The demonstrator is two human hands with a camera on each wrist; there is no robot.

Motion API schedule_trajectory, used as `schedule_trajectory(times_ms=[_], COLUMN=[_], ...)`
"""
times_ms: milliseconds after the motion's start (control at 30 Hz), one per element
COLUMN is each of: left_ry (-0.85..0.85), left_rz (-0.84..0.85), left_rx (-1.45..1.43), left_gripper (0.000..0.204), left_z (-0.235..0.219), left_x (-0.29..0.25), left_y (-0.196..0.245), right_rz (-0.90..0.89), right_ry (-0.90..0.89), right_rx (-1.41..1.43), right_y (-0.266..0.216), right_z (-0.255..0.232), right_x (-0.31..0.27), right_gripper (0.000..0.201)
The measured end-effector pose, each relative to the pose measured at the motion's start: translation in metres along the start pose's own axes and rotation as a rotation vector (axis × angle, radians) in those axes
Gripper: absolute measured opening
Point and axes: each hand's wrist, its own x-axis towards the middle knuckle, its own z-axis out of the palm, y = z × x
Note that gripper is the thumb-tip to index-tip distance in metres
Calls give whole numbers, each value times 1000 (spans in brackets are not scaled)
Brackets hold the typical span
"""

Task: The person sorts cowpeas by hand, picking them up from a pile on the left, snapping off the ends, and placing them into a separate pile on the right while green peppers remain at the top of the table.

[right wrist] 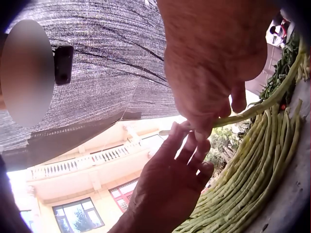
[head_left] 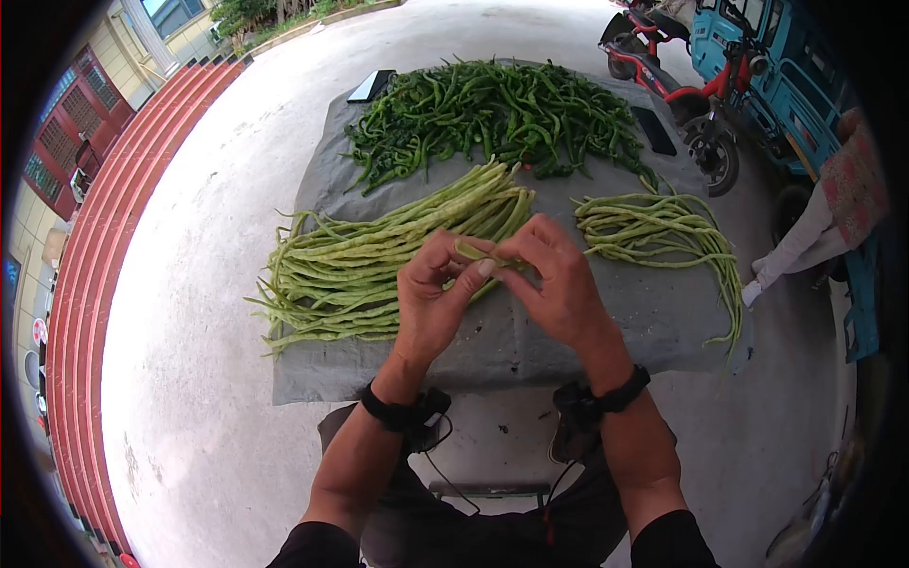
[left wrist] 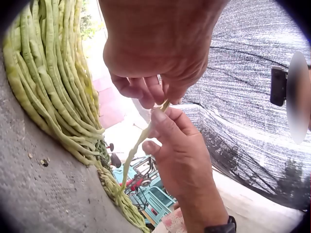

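Observation:
Above the grey cloth, my left hand [head_left: 431, 293] and right hand [head_left: 559, 284] meet, thumbs and fingertips close together. Between them they pinch one long green bean [right wrist: 252, 111]. In the left wrist view its length [left wrist: 131, 158] trails from the fingertips toward the smaller bean pile. A short bit of bean [head_left: 471, 251] shows over the left fingers in the head view; the fingers hide the rest of the grip. To the left and behind the hands lies a large bundle of long beans [head_left: 350, 275]. A smaller pile of long beans [head_left: 653, 227] lies to the right.
A wide heap of green chili peppers [head_left: 492, 114] covers the back of the grey cloth [head_left: 417, 374]. Phones lie beside it, one at left [head_left: 371, 85] and a dark one at right [head_left: 653, 131]. A red scooter [head_left: 663, 80] and a person's legs [head_left: 800, 232] are on the right.

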Motion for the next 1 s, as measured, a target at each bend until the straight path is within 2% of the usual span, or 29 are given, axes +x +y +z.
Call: schedule_trajectory(times_ms=[100, 200, 300, 400, 500, 633, 767, 867, 967, 1000], left_ry=[-53, -196, -287, -408, -541, -432, -300, -203, -133, -128], left_rz=[15, -29, -101, -166, -333, -370, -369, -366, -360, -304], left_rx=[68, -69, -327, -270, -106, -95, -25, 100, 309, 455], left_gripper=[35, 54, 53, 48, 41, 28, 24, 18, 15, 16], left_z=[-5, -4, 6, 4, 0, -6, -23, -34, -48, -51], left_x=[1, 3, 0, -1, -4, -8, -1, 1, -1, -2], left_y=[5, 9, 22, 20, 23, 14, 42, 70, 91, 98], right_rz=[30, -21, -46, 22, 100, 89, 118, 266, 381, 432], right_ry=[5, 23, 82, 132, 234, 444, 586, 737, 755, 706], right_rx=[111, 237, 425, 637, 835, 964, 1020, 1048, 1072, 1065], right_y=[-6, -14, -28, -33, -32, -13, 29, 52, 70, 72], right_z=[-2, -6, -9, -20, -37, -66, -100, -108, -104, -99], right_x=[1, 4, 7, 6, 6, 9, 3, -4, -7, -8], right_gripper=[19, 18, 14, 13, 15, 16, 13, 14, 14, 13])
